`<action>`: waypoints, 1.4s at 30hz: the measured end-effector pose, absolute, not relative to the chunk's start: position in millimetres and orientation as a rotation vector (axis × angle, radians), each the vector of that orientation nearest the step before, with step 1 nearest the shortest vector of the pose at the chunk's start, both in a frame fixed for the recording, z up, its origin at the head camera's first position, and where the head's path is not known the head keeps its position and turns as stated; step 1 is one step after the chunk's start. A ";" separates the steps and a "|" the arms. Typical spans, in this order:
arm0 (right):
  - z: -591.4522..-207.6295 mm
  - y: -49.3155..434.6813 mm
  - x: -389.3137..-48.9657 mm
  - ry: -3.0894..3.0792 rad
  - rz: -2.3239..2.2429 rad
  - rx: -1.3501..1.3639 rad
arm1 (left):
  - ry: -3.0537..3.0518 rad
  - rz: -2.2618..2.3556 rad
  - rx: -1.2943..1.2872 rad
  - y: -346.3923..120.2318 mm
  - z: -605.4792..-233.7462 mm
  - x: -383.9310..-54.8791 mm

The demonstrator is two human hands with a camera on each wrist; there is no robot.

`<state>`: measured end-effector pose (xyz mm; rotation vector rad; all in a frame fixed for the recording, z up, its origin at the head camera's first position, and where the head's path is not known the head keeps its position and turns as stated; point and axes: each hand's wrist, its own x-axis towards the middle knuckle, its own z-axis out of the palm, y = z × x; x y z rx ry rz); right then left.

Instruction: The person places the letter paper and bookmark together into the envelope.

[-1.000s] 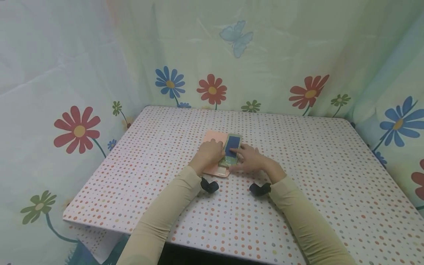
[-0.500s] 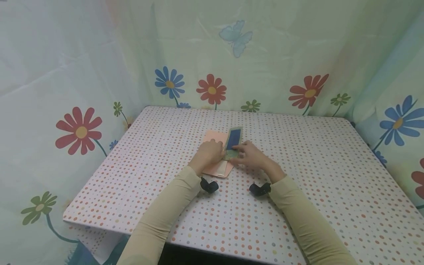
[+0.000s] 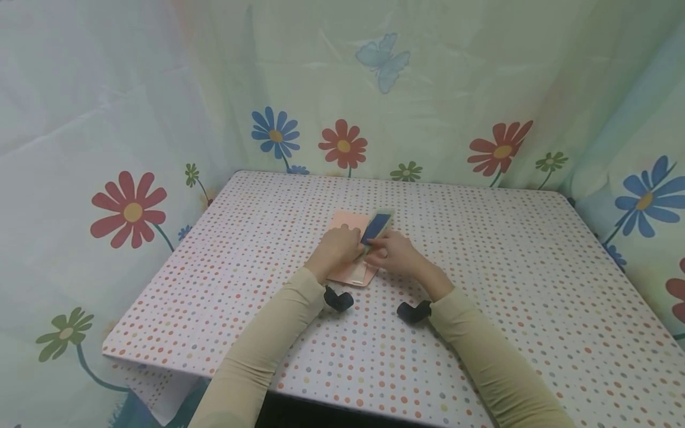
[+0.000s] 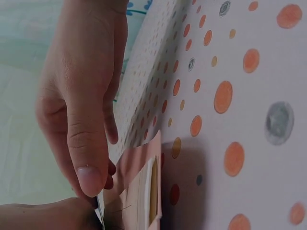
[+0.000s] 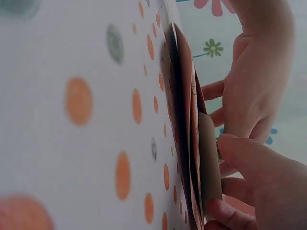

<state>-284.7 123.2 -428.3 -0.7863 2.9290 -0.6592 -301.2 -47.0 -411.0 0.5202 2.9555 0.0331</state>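
Note:
A pink notebook (image 3: pixel 349 219) with cream inner layers (image 4: pixel 148 194) lies on the table. Over its right half, a flat card with a dark blue panel (image 3: pixel 376 227) and pale green border stands tilted, its far end leaning right. My left hand (image 3: pixel 336 246) is over the notebook, thumb and fingers pinching at the card's near left edge. From the right, my right hand (image 3: pixel 395 252) pinches the card's near part between thumb and fingers. The right wrist view shows the card's brownish underside (image 5: pixel 209 158) beside the layered pink covers. Both hands hide the card's lower end.
A white cloth with coloured dots covers the table (image 3: pixel 481 255). Behind and at both sides hangs a floral curtain (image 3: pixel 439 89). Black wrist mounts (image 3: pixel 338 300) sit under the forearms, close above the tabletop.
The card first slid away from me, then turned and tilted to the right. My right hand closed on it and moved slightly left. The left hand stayed in place.

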 end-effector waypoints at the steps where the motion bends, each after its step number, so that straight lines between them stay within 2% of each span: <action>1: -428.7 122.8 -284.8 2.927 -0.646 -0.794 | 2.957 0.033 0.523 -47.0 -411.0 -301.2; 18: -441.3 126.4 -288.3 2.930 -0.521 -0.641 | 2.943 -0.017 0.569 -48.6 -414.2 -301.6; 35: -451.2 122.3 -286.2 2.914 -0.514 -0.666 | 2.958 -0.055 0.567 -48.4 -415.1 -300.8; 42: -452.6 125.4 -288.6 3.014 -0.566 -0.541 | 2.965 -0.047 0.565 -47.0 -415.1 -301.7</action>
